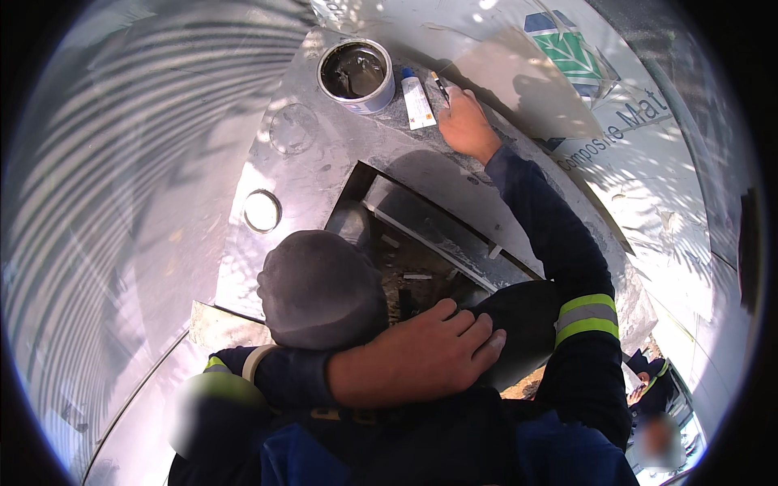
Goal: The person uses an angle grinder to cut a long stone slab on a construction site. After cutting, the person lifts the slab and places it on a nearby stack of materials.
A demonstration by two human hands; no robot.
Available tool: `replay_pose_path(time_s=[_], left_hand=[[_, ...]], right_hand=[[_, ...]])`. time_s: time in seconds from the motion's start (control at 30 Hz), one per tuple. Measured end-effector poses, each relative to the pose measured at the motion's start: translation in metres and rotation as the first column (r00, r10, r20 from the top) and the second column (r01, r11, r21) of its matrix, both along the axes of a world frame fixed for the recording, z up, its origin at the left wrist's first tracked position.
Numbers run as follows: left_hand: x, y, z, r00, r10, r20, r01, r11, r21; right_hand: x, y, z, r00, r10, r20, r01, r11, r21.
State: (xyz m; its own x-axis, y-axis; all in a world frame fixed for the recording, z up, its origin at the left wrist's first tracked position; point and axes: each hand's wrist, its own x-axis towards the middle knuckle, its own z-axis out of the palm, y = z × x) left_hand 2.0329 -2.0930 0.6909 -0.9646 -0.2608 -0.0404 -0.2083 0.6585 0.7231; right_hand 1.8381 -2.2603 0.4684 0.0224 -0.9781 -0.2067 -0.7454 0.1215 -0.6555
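Note:
My right hand point(468, 123) is closed around a slim dark stick with a tan tip point(439, 83); the frame does not show what kind of tool it is. Just left of it, a white tube with a blue cap point(417, 103) lies on the grey metal surface point(312, 174). Beside the tube stands a round tub of dark grey paste point(356, 74). Bent across my body, my left hand point(421, 352) hangs with loose fingers and holds nothing. It lies between a rounded dark grey cloth shape point(322, 287) and a black one point(523, 324).
A rectangular opening point(417, 271) cuts through the metal, with debris inside. To its left is a small round hole point(262, 211). White printed sheeting point(648, 174) lines the right, ribbed translucent sheeting point(138, 146) the left. Another person point(648, 389) appears at lower right.

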Motion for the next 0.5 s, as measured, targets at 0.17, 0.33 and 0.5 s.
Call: replay_pose_path(time_s=[0.17, 0.33, 0.5], left_hand=[[-0.001, 0.007, 0.000, 1.000, 0.007, 0.029, -0.007, 1.000, 0.010], [-0.006, 0.004, 0.008, 0.996, -0.035, 0.077, 0.034, 0.999, 0.011], [-0.010, 0.001, 0.008, 0.999, -0.003, 0.035, 0.004, 1.000, -0.027]], right_hand=[[0.017, 0.023, -0.009, 0.984, 0.058, -0.168, -0.079, 0.989, -0.122], [0.020, 0.019, 0.013, 0.985, 0.090, -0.148, -0.096, 0.995, -0.033], [-0.023, 0.026, 0.020, 0.986, 0.102, -0.128, -0.139, 0.935, -0.327]])
